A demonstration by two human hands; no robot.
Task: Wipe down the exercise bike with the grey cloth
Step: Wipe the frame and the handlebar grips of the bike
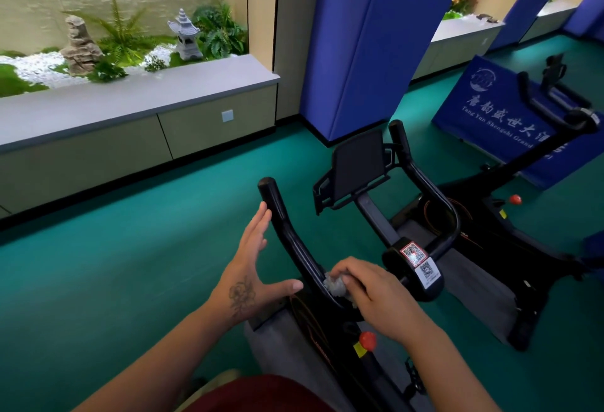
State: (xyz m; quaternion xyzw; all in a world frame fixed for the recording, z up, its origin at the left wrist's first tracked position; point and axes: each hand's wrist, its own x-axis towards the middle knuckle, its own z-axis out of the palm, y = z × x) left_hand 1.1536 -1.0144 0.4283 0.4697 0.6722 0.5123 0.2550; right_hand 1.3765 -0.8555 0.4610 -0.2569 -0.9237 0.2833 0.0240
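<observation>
Grey cloth (336, 286) bunched under the right hand (376, 294), pressed to the bend of the black left handlebar (295, 241) of the exercise bike (411, 267), close beside the QR-stickered centre clamp (416, 266). Right fingers curled over the cloth, pinching it against the bar, wrist angled in from the lower right. Left hand (251, 264) held flat and open just beside the same bar, fingers straight and pointing up toward the bar's tip, thumb spread toward the frame; whether touching the bar, unclear. Likely mid-wipe on the handlebar, with the tablet holder (356, 166), the far handlebar (425, 182) and the frame by the red knob (367, 341) seemingly not yet reached. Best done by wrapping the cloth round the tube and drawing it steadily along the curve toward the tip, the free hand bracing the bar. Second bike (539, 137) on the green floor (147, 231) beyond, near a blue banner (490, 110).
</observation>
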